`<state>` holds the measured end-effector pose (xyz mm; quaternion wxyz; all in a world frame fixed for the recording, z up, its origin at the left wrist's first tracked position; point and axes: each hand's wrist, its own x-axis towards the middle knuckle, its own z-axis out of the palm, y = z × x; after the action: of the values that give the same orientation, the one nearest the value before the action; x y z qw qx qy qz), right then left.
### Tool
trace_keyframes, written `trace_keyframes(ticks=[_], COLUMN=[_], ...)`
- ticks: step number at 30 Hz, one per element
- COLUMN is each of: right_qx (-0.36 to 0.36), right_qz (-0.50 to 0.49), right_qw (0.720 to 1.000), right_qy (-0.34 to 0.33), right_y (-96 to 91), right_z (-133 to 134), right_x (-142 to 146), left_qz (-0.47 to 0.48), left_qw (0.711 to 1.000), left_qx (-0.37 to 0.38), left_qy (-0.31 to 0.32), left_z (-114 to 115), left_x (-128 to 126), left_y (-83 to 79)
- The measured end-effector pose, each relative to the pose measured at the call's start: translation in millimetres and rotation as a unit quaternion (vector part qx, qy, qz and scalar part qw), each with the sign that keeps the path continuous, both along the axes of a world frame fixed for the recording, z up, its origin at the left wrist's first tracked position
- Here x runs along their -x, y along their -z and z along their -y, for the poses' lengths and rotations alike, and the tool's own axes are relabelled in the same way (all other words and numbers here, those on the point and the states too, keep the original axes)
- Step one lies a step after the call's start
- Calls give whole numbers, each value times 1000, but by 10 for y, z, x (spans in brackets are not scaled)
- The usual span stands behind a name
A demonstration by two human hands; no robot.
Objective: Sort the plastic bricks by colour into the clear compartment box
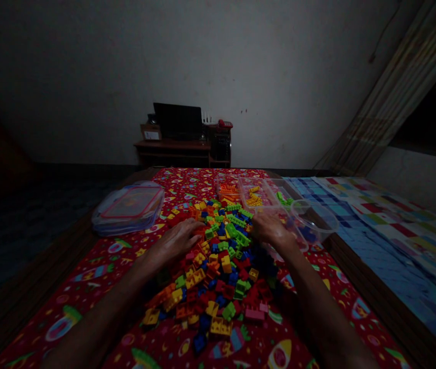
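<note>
A heap of toy building bricks (225,264) in yellow, green, blue, red and orange lies in front of me. My left hand (181,238) rests at the heap's left edge, its fingers stretched out and the thumb apart. At the upper right edge of the heap is my right hand (272,229), with fingers curled inward. Whatever those fingers hold, if anything, is hidden. Just beyond that hand stand clear plastic containers, among them one with orange bricks (229,190), one with yellow bricks (254,197) and one with green bricks (284,200).
A round clear tub (323,225) stands right of my right hand, near blue bricks (307,234). Stacked clear lids (129,207) lie at left on the red patterned cloth (98,282). A checked bed cover (387,220) extends to the right. A desk with a monitor (178,120) stands against the wall.
</note>
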<state>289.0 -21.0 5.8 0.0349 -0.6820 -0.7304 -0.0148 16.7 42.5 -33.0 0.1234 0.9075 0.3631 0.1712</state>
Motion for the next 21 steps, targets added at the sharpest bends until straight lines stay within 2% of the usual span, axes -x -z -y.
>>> trace_keyframes(ticks=[3,6,10,13,16,21], right_qx=[-33,-56,-25,-32,-44,-58], right_qz=[-27,-90,-168,-200,-205,-178], right_qw=[998,988,966,948,942,949], right_qy=[-44,-111,-196,-244,-261,-254], right_y=[16,-50,-126,-131,-123,-139], right_z=[3,24,35,48,79,75], right_x=[-55,-40,165,333,402,329], left_qz=[7,49,147,162,146,103], left_qw=[1000,998,986,984,986,991], left_qx=[-3,-29,-84,-61,-48,-83], left_qy=[7,1,-1,45,64,13], left_z=[-4,17,130,241,303,292], left_x=[1,-49,-194,-297,-334,-279], left_y=[13,-31,-152,-179,-145,-147])
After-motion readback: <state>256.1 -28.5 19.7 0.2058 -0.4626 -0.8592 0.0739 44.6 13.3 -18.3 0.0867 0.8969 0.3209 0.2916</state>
